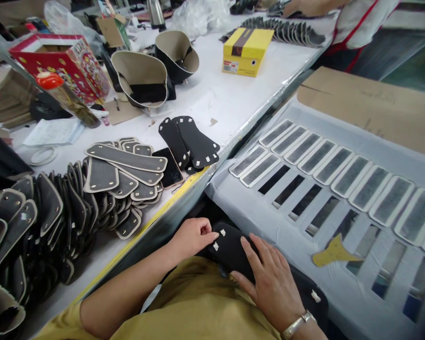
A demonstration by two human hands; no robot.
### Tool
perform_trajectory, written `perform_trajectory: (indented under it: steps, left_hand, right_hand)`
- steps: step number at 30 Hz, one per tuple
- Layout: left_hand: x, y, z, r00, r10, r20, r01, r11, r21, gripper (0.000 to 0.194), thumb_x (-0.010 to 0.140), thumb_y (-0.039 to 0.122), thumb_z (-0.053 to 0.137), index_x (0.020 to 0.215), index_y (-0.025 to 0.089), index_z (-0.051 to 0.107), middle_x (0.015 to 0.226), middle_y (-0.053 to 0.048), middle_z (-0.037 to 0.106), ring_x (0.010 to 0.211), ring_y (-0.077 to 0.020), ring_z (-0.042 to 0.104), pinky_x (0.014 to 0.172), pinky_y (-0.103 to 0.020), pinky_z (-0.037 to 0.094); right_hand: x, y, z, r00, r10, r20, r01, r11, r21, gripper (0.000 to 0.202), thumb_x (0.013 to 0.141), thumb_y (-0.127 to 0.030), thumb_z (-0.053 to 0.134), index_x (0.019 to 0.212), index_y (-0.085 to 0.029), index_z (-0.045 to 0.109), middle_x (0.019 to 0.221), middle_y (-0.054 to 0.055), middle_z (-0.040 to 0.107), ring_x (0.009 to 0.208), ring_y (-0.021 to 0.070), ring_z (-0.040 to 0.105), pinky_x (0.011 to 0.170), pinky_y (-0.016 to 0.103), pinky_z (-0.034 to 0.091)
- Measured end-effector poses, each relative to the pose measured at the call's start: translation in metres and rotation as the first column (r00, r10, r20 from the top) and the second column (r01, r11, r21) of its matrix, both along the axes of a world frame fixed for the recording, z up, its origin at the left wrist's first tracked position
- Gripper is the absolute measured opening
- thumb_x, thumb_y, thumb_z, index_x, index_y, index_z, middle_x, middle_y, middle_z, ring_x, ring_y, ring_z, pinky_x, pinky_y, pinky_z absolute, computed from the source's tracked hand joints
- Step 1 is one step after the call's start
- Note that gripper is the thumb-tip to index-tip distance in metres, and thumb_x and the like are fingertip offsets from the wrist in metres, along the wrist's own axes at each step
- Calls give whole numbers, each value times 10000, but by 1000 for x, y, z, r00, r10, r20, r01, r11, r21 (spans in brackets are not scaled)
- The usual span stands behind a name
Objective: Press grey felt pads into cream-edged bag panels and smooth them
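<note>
A long black panel (pixel 230 255) with rounded ends lies across my lap, with small white tabs stuck near its ends. My left hand (pixel 194 238) is at its left end, fingers curled and thumb tip beside a white tab (pixel 223 233); whatever sits in the pinch is hidden. Flat on the panel's middle rests my right hand (pixel 271 278), fingers stretched out. Ahead on the table are similar black panels (pixel 196 139) with white tabs, partly over a phone (pixel 168 167). Left of them is a pile of grey, beige-edged straps (pixel 127 158) with metal studs.
Many curved dark pieces (pixel 49 203) crowd the table's left. Two round holders (pixel 140 78), a yellow box (pixel 246 52), a red box (pixel 60 61) and a bottle (pixel 69 99) stand farther back. At right, grey plates (pixel 324 160) line a slotted surface with a yellow scrap (pixel 335 252).
</note>
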State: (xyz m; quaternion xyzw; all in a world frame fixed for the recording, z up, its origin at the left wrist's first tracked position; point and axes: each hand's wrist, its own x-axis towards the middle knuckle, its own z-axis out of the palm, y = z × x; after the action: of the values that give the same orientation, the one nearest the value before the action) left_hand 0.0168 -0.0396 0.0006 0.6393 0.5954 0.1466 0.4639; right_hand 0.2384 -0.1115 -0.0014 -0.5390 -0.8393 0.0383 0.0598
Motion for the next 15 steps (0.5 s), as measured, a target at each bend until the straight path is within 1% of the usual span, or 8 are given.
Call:
perform_trajectory:
  steps: [3,6,9,12,15]
  left_hand:
    - [-4,4,-7,999,6,49,-5,999,-34,316,696,430,627,582,167,495,508,65,441,495,-82,376,470,-216,269]
    - [-8,7,-16,988,22,153,-7,996,-94,353,691,463,632,582,162,484,505,71,408,492,-72,347,460,-206,259]
    - [-12,10,-23,968,40,247,2,986,-164,349,678,462,650,612,159,489,504,78,399,476,-60,333,441,-192,256]
    - [-14,12,-26,943,50,329,41,964,-263,346,678,475,647,675,169,485,495,87,397,432,-51,333,392,-172,263]
    - [-15,14,-26,927,50,371,82,940,-330,353,677,484,639,703,174,472,500,84,418,413,-56,373,357,-158,309]
  right_hand:
    - [0,1,1,1000,-17,-11,17,1000,-22,606,805,-515,521,1301,-176,442,1309,144,462,1138,301,463,919,466,399]
    - [1,1,2,999,-27,-20,26,999,-48,590,816,-510,504,1299,-176,441,1309,138,462,1129,296,465,904,460,404]
    - [-1,2,3,999,-34,-22,33,997,-64,578,824,-502,493,1298,-176,440,1309,135,460,1133,293,459,900,460,402]
    - [-4,1,4,999,-44,-14,43,996,-77,570,827,-493,492,1295,-172,446,1315,136,455,1142,290,454,909,458,399]
    - [-8,-2,4,1000,-30,8,30,998,-57,540,842,-447,492,1307,-176,445,1361,130,420,1187,297,421,940,474,376]
